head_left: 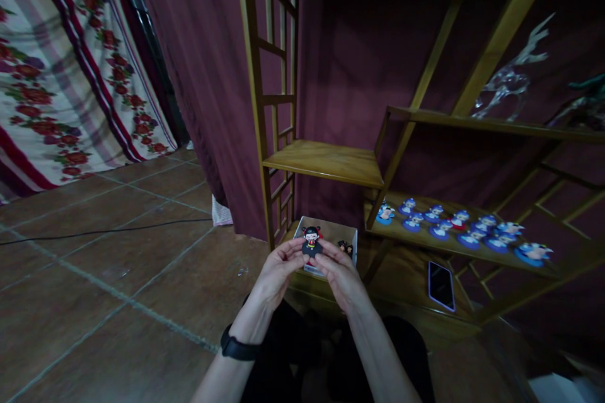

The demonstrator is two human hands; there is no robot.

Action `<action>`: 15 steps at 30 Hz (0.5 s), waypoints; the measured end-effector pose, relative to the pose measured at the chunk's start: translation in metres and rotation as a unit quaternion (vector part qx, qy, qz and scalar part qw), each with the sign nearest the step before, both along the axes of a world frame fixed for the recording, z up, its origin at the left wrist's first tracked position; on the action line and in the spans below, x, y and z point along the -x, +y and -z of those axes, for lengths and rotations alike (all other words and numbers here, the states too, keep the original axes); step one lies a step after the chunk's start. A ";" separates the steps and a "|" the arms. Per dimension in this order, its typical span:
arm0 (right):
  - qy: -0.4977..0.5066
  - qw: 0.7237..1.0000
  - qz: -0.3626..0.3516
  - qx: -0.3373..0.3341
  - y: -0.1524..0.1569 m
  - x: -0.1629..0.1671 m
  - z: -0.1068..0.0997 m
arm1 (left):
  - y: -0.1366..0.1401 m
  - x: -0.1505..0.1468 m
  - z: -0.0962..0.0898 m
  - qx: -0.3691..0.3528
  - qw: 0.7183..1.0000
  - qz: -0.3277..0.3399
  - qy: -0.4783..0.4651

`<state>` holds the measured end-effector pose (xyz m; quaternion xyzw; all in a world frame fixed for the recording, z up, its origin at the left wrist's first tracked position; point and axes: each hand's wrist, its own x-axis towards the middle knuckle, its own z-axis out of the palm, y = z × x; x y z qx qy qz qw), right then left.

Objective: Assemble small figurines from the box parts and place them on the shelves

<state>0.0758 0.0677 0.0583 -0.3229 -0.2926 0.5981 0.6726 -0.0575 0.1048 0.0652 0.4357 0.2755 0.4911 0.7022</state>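
While left hand (pixel 277 269) and right hand (pixel 343 274) pinch its lower edges from either side, one small black-and-red doll (pixel 311 240) sits between them, head uncovered, open white box (pixel 336 232) showing beyond.

Black-and-red figurine (pixel 311 240) (some yellow)
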 end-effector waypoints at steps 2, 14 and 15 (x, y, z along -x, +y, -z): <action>-0.010 1.000 -0.001 -0.006 -0.001 0.000 -0.003 | -0.001 -0.001 -0.003 0.002 1.000 0.001 -0.003; -0.044 0.998 -0.005 -0.051 -0.008 0.001 -0.014 | -0.004 -0.004 -0.010 -0.010 1.000 0.015 -0.021; -0.035 0.998 -0.008 -0.050 -0.009 0.001 -0.015 | -0.004 -0.003 -0.010 -0.012 1.000 0.013 -0.020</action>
